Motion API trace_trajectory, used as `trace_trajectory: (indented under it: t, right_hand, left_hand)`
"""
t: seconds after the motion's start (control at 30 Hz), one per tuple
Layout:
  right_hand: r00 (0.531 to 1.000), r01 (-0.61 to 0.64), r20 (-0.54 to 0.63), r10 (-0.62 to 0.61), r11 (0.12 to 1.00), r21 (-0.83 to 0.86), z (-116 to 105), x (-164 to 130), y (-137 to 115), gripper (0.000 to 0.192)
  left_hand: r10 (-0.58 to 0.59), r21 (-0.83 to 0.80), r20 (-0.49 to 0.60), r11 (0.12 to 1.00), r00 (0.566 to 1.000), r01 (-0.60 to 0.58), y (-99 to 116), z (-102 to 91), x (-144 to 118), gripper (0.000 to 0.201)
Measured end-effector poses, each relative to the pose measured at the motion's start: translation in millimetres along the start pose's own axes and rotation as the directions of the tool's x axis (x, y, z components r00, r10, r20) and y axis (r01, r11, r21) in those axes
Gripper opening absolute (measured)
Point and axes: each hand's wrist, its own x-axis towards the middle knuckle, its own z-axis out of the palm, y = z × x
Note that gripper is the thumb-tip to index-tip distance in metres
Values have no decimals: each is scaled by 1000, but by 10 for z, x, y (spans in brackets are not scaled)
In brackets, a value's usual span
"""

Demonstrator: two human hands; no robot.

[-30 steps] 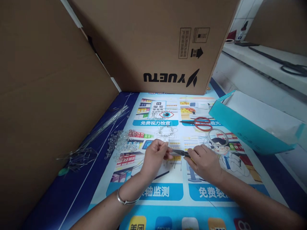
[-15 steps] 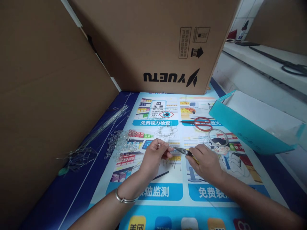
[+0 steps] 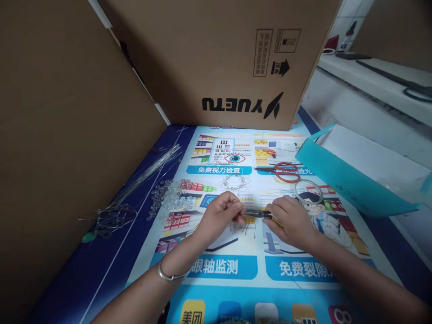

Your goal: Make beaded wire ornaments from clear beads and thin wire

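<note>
Metal pliers (image 3: pixel 258 213) lie with their long axis running nearly level, the handles shut inside the right hand (image 3: pixel 293 221) and the narrow nose pointing across toward the left hand (image 3: pixel 221 215). That left hand is pinched closed, thumb against fingertips, on something too small to make out, probably a bit of wire or a bead; the nose of the pliers meets it right at those fingertips, so the two hands stand close together with only the tool between them. The left hand is therefore the nearer one to the working tip, while the right hand holds the far end. A silver bangle (image 3: pixel 168 274) circles the left wrist. Taking the pliers as the mark: a scatter of clear beads (image 3: pixel 168 200) lies to their left, a small beaded ring (image 3: pixel 234 181) just beyond them, red-handled scissors (image 3: pixel 281 172) beyond and to the right, and a teal paper bag (image 3: pixel 351 180) farther right. All rest on a printed poster (image 3: pixel 229 267) below the big cardboard box (image 3: pixel 222 63).
</note>
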Motion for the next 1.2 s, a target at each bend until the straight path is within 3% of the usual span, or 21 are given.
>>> trace_trajectory:
  t: [0.17, 0.33, 0.57, 0.8, 1.07, 1.2]
  right_hand:
    - [1000, 7, -15, -10, 982, -189, -25, -12, -71, 28]
    - [1000, -2, -18, -3, 966, -257, -14, -35, -131, 26]
    - [999, -40, -2, 40, 970, -238, 14, -48, -148, 27]
    - [989, -147, 5, 148, 984, -96, 151, -69, -163, 30]
    - [984, -177, 23, 176, 984, 19, 215, -110, -129, 31]
    - [992, -105, 74, 104, 995, 2, 140, -58, -69, 31]
  left_hand:
    - [2, 94, -108, 996, 994, 8, -61, 29, -3, 20]
    - [1, 83, -168, 996, 986, 14, -101, 68, -16, 20]
    - [-3, 75, -199, 997, 980, 18, -123, 100, -22, 18]
    - [-1, -20, -227, 1000, 974, -4, -133, 132, -33, 18]
    - [-107, -233, -131, 970, 986, 74, -86, 111, -61, 19]
    - [-62, -76, -52, 995, 997, 58, -62, 20, -15, 18]
